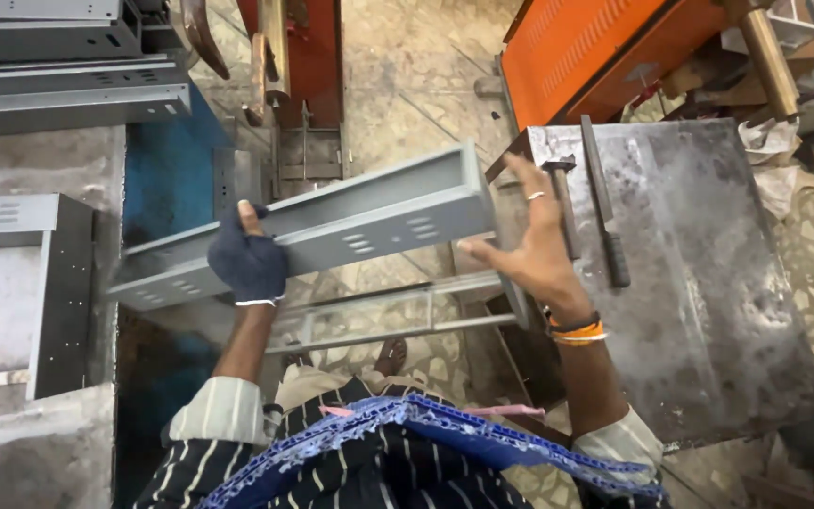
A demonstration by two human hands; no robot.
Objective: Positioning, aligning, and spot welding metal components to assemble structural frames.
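Over the gap between the steel-topped table point(708, 283) and the stack of grey parts on the left, the long grey sheet-metal channel point(332, 226) is hanging in mid-air, tilted so its right end sits higher than its left, with nothing under it but tiled floor point(407, 75) and a loose metal frame point(398, 316) lying down there. The left hand point(249, 259), in a dark fingerless glove, is closed around the lower wall of the channel, thumb up over the top edge, so that's a real grip. The right hand point(534, 236) is the sketchy bit: bare, fingers spread wide and nearly flat against the end of the channel, more pressing on it than holding it. I'd say if the left grip shifts, the right end can just slide off that open palm and drop onto the frame or onto the bare foot point(390, 356) showing right below. Bare skin on a cut sheet edge is also a good way to get sliced, and the ring on that hand could snag. Another thing: the hammer point(562, 203) and the long flat file point(603, 203) lie on the table just beside that end, so a swing to the right could knock them off the edge.
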